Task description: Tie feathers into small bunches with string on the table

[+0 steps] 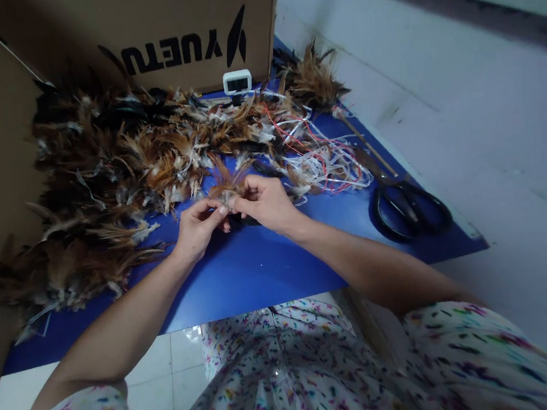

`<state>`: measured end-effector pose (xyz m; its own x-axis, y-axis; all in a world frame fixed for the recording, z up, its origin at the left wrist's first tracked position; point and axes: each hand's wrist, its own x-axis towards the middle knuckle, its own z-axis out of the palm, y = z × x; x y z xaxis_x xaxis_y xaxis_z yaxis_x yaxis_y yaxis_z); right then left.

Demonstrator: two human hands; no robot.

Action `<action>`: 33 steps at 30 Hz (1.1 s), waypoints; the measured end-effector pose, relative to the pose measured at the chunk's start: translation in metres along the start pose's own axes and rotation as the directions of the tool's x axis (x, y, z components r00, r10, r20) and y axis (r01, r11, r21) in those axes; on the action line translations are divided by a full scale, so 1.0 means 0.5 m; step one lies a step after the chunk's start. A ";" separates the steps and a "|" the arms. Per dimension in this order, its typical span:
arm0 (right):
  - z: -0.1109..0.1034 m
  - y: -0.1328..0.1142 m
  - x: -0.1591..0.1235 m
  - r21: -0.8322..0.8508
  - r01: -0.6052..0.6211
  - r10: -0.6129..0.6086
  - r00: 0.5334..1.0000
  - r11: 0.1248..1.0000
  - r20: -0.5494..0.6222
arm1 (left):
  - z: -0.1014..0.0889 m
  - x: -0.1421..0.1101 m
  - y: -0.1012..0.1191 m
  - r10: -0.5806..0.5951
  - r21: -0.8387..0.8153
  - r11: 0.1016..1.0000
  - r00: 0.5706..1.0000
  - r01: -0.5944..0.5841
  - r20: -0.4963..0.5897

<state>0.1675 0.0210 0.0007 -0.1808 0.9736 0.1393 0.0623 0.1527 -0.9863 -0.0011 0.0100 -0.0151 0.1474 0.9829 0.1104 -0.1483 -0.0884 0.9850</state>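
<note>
Between my two hands, above the blue tabletop (261, 267), is a small bunch of brown feathers (225, 186) with pale fluffy bases. My left hand (200, 227) pinches its lower left side between thumb and fingers. From the right, my right hand (267, 204) grips the same bunch with thumb and forefinger, its other fingers curled. The brown tips point up and away from me. Just behind my hands lies a broad heap of brown, black and white feathers (150, 154). A tangle of white and red strings (325, 161) sits to the right of my right hand.
Black-handled scissors (407, 207) lie at the right, beside a thin stick (371, 145). A small white digital device (237, 82) stands before a large cardboard box (168, 17). More feathers (70, 269) are at the left, and a feather bundle (315, 82) is at the back right.
</note>
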 end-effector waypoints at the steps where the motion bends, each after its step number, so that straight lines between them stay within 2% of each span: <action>1: 0.001 -0.001 0.000 0.012 -0.005 0.005 1.000 1.000 0.009 | -0.001 0.000 -0.001 0.004 0.003 1.000 1.000 -0.004 0.006; 4: -0.008 -0.010 0.006 0.037 -0.003 0.001 0.999 0.999 0.042 | -0.001 0.001 0.002 -0.001 -0.011 1.000 1.000 0.001 -0.009; 7: -0.040 -0.016 0.027 0.004 0.039 -0.039 0.998 0.999 -0.057 | 0.003 0.003 0.012 -0.029 -0.071 0.997 0.998 0.025 -0.058; 9: -0.070 -0.014 0.044 -0.099 0.076 -0.092 0.982 0.992 -0.165 | 0.006 0.005 0.018 -0.050 -0.118 0.992 0.995 0.040 -0.083; 11: -0.098 -0.007 0.056 -0.302 0.092 -0.150 0.973 0.949 -0.176 | 0.007 0.006 0.023 -0.064 -0.148 0.988 0.993 0.048 -0.103; 15: -0.119 0.012 0.058 -0.699 0.104 -0.123 0.992 0.707 0.023 | 0.007 0.008 0.024 -0.069 -0.163 0.985 0.991 0.050 -0.116; 19: -0.105 0.026 0.049 -0.850 0.206 -0.084 0.978 0.485 0.190 | 0.003 0.009 0.019 -0.079 -0.169 0.984 0.991 0.060 -0.108; 21: -0.099 0.029 0.049 -0.874 0.228 -0.076 0.973 0.430 0.217 | 0.001 0.009 0.017 -0.088 -0.170 0.983 0.991 0.070 -0.100; 26: -0.093 0.024 0.052 -0.901 0.249 -0.032 0.966 0.356 0.255 | 0.002 0.008 0.018 -0.103 -0.181 0.980 0.990 0.085 -0.092; 29: -0.093 0.021 0.053 -0.897 0.212 -0.024 0.975 0.388 0.220 | 0.001 0.008 0.019 -0.111 -0.177 0.980 0.990 0.095 -0.086; 33: -0.100 0.022 0.053 -0.825 0.138 -0.049 0.990 0.547 0.133 | 0.000 0.008 0.017 -0.108 -0.174 0.980 0.991 0.093 -0.075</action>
<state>0.2123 0.0569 -0.0019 -0.3123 0.9338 0.1746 0.8193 0.3578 -0.4480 -0.0018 0.0133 -0.0063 0.0888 0.9960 -0.0065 -0.3016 0.0331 0.9529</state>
